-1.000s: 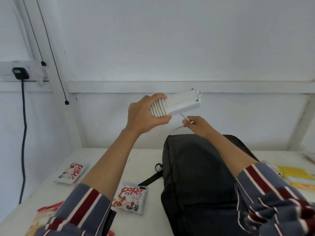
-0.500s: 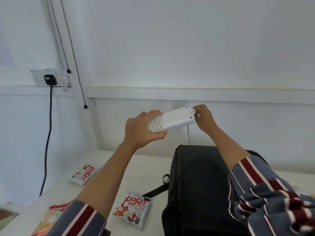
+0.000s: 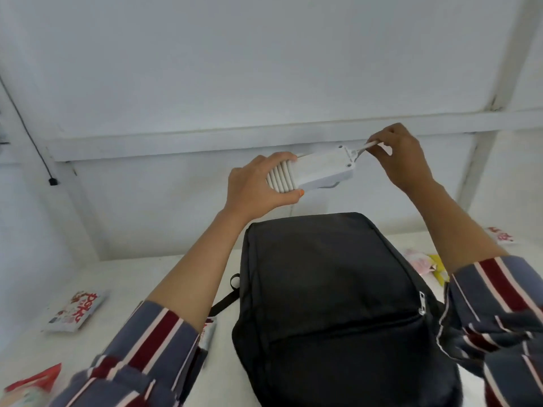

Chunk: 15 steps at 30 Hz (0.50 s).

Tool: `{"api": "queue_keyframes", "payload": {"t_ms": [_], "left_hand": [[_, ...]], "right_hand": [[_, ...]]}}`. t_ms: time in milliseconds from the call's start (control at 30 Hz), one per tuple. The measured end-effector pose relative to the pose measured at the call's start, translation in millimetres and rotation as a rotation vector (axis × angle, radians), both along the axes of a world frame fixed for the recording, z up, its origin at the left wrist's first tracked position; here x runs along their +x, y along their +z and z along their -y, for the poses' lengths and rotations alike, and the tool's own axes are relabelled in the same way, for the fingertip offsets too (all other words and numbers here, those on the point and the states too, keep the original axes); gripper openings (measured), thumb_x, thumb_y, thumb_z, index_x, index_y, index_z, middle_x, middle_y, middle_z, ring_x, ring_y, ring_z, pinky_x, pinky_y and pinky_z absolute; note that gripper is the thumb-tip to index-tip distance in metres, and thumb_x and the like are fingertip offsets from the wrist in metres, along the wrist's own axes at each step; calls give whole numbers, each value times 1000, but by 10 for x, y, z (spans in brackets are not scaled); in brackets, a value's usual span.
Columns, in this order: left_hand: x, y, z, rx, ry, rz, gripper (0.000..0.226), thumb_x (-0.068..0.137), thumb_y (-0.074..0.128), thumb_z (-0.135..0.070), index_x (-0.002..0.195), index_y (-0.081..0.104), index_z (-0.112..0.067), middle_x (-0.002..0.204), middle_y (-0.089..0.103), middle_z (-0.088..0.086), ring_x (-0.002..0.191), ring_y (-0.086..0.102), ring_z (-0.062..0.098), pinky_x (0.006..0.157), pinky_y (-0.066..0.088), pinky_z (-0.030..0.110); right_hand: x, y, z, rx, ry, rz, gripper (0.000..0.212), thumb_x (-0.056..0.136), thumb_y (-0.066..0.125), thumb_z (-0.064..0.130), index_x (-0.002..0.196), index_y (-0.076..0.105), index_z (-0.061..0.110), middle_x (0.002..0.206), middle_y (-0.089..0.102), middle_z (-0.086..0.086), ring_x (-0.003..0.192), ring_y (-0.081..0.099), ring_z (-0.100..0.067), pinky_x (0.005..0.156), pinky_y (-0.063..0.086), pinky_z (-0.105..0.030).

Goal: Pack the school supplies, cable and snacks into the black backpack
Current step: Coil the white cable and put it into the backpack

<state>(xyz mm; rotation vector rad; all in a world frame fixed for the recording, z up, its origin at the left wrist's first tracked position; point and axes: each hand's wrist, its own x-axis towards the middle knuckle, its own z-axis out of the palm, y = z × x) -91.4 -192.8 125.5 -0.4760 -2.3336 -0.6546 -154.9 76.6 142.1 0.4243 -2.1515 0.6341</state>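
1. Head view, the hold: the left hand (image 3: 258, 186) is curled round the left end of a white rectangular plastic block (image 3: 320, 168), thumb beneath and fingers over the turns of white round cable (image 3: 279, 180) wound there. The right hand (image 3: 402, 160) pinches the cable's free end between thumb and fingertips, just beside the block's right end. All of this is in the air above the far edge of the black fabric backpack (image 3: 338, 289).
2. Head view, the loose end: if that pinch slackens before the end is secured, the turns would likely spring off and go into the bag as a tangle.
3. Head view, the block: only one end of it is gripped. A firm tug from the right hand could twist it out of the left and drop it onto the backpack, or behind it against the far wall.
4. Head view, the backpack: it lies flat on the white table (image 3: 117, 274), and the zip by the silver metal zip pull (image 3: 421, 304) looks closed, though I cannot be sure. With both hands occupied, opening it means freeing one hand, and that is when the cable is most likely to unwind.
5. Head view, the snacks: a red-and-white foil snack packet (image 3: 75, 309) lies at the near left and another packet (image 3: 208, 330) sits partly under the striped left sleeve (image 3: 152, 342). More packets (image 3: 499, 235) lie at the far right. A careless lowering of the arm could sweep the hidden one aside or crush it.
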Motion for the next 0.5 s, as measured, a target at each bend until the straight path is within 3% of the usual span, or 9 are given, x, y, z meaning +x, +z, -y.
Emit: {"api": "queue_keyframes", "payload": {"t_ms": [133,233,300,400,500], "left_hand": [[95,144,-362,34,-64,-37,65,60,62,-65,119,52,-39,101,56,-12,83,48,6,74,37,25],[184,204,-638,50,-79,-64,68,57,54,-71,118,51,-41,102,59,-9,84,51,7,74,37,25],[239,214,-822,72,-72,-59,67,57,53,-70,117,51,-42,101,59,-9,83,51,7,74,38,25],[310,201,-1081,93,-40,-54,64,57,56,-69,116,51,-44,96,56,-11,79,48,6,74,36,25],[371,207,-1283,190,11,-43,57,62,63,-62,114,51,-44,99,55,-12,83,49,6,78,41,28]], "right_hand": [[360,173,-496,-57,-8,-73,18,88,63,16,94,67,0,94,62,-16,80,54,-25,72,40,-24],[573,243,-817,-92,42,-1,19,88,63,19,94,68,1,84,64,-8,71,52,-5,70,37,-12],[654,245,-1002,-173,128,69,15,89,62,16,98,65,4,69,62,-4,61,56,4,71,44,-14],[768,176,-1200,-332,282,182,4,91,60,15,88,57,14,51,49,-9,44,50,-8,52,46,-17],[852,-50,-1244,-349,344,273,16,86,64,12,74,58,21,48,46,-7,45,38,-12,45,37,-21]]}}
